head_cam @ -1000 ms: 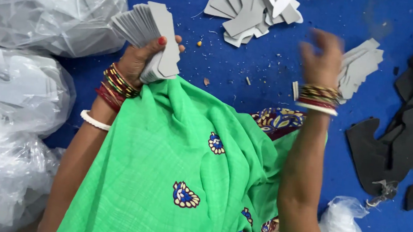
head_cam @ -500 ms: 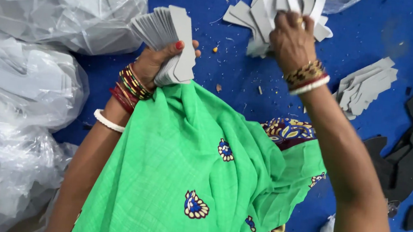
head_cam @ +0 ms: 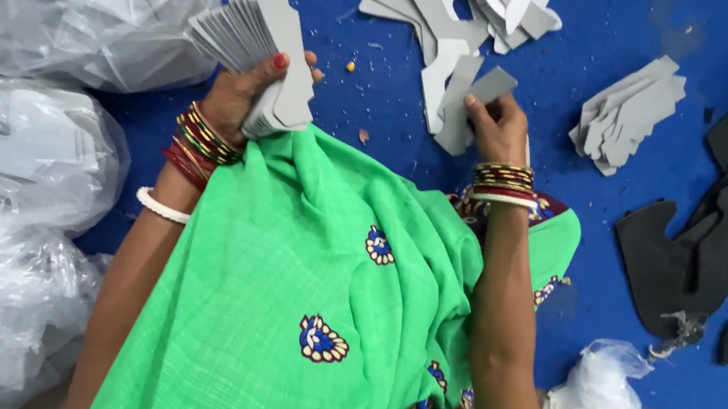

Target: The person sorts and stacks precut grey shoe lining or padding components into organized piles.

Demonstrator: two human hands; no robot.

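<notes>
Two hands grip flat grey cut-outs; left hand (head_cam: 246, 98) fingers clasp a fanned stack (head_cam: 254, 55); right hand (head_cam: 498, 128) pinches one piece (head_cam: 469, 108).

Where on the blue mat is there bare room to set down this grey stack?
Bare blue mat lies between the loose grey pile and the small grey stack. Crowded: plastic bags left, black pieces right.
</notes>
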